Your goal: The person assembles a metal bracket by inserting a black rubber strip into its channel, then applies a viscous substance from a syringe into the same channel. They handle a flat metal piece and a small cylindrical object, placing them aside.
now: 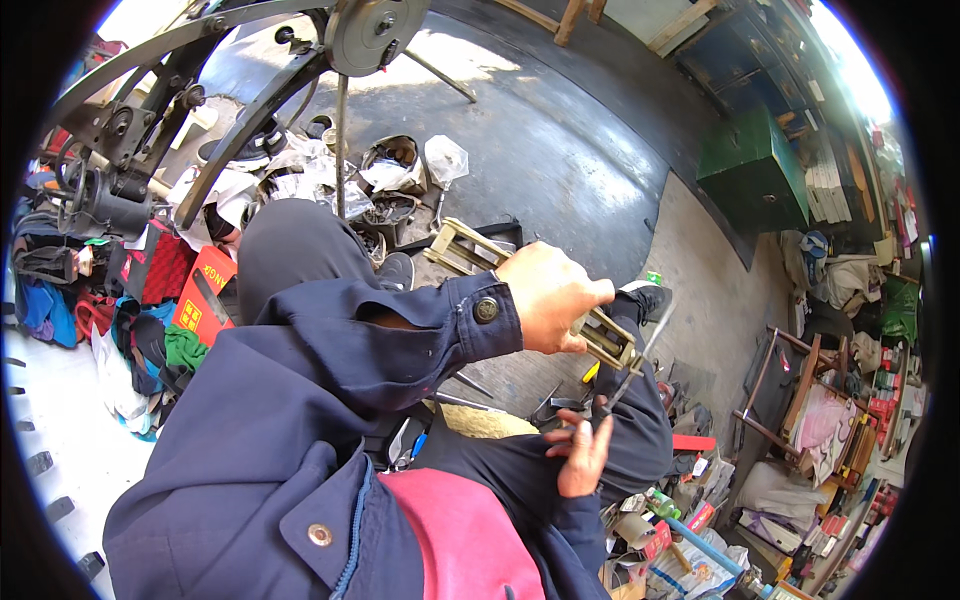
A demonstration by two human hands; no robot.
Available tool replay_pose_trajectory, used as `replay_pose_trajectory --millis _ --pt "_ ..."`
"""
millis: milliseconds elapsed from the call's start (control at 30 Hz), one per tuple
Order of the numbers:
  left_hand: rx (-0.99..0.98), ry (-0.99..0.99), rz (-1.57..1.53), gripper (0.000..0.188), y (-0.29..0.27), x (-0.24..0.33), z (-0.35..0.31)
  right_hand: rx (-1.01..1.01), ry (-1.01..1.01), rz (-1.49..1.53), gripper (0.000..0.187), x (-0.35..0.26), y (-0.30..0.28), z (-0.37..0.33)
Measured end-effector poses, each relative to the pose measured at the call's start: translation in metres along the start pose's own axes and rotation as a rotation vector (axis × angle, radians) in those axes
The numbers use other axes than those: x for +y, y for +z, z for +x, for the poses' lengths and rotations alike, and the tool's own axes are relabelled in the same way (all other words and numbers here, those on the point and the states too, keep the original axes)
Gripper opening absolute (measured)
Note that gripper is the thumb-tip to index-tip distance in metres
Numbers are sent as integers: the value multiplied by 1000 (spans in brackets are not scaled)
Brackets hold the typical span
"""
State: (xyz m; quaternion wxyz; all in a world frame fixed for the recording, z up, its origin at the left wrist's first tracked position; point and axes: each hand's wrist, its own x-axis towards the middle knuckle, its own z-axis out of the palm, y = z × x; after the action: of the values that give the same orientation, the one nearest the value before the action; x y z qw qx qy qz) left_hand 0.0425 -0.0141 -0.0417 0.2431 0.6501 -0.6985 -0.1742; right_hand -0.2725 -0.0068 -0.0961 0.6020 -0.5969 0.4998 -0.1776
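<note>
A long brass-coloured metal frame (pixel 463 246) with slots runs out from both sides of my left hand (pixel 553 297), which is closed around its middle. At the frame's near right end, a thin metal bar (pixel 655 335) crosses it at a slant, like a crank, and its dark lower tip reaches toward my right hand (pixel 582 455). The fingers of my right hand are apart, with the fingertips beside that dark tip; whether they touch it I cannot tell. My right thigh lies beneath the bar. A yellowish block (pixel 482 420) sits between my legs.
A black iron machine with a wheel (pixel 372 38) stands at the upper left. Bags and tins (pixel 392 165) crowd the floor beyond my left knee. A green metal box (pixel 752 170) is at the far right. Shelves and a wooden stool frame (pixel 775 385) line the right side.
</note>
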Motion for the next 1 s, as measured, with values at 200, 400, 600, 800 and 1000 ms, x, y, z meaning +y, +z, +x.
replay_pose_trajectory --millis 200,400,600,800,1000 --pt "-10 59 -25 60 5 -2 4 -238 315 -32 39 51 -14 107" --pt "-20 3 -30 64 3 -1 2 -348 137 156 43 49 -50 206" --pt "-26 5 -10 72 1 1 1 -294 189 457 43 2 -70 246" --pt "-83 -7 25 75 2 2 3 -128 -104 541 36 -72 -53 244" --pt "-84 6 20 68 3 -1 3 -25 -292 490 29 -158 -61 160"
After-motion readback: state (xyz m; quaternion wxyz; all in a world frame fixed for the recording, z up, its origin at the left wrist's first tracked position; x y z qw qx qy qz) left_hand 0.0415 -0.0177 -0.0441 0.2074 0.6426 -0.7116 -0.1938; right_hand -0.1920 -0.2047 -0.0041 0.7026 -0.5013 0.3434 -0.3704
